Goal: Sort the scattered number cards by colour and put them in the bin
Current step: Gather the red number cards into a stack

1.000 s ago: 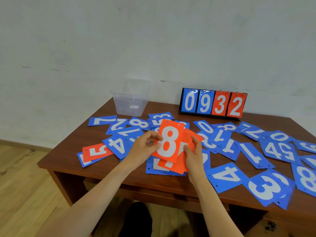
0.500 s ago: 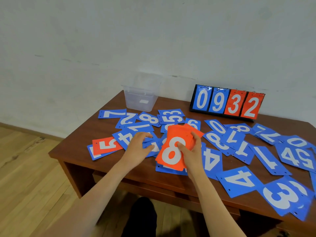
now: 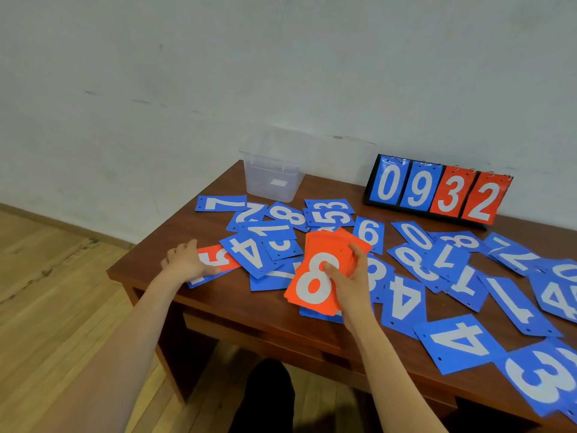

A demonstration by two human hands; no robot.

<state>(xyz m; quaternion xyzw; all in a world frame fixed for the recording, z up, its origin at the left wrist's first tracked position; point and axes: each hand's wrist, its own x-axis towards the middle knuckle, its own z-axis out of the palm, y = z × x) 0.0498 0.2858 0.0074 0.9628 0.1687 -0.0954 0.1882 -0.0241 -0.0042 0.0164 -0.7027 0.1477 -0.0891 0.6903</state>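
While the red stack is held in the right grip, the red 5 card at the table's left edge, under the left grip (pinched or merely touched cannot be told), is best slid clear of the overlapping blue 4 card before being lifted.

Bin behind scattered cards; scoreboard to its right, on table.

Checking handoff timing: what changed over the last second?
The left hand let go of the red stack and moved left to touch the red 5 card near the table edge. The right hand now holds the red stack alone. Bin, scoreboard and blue cards stayed put.
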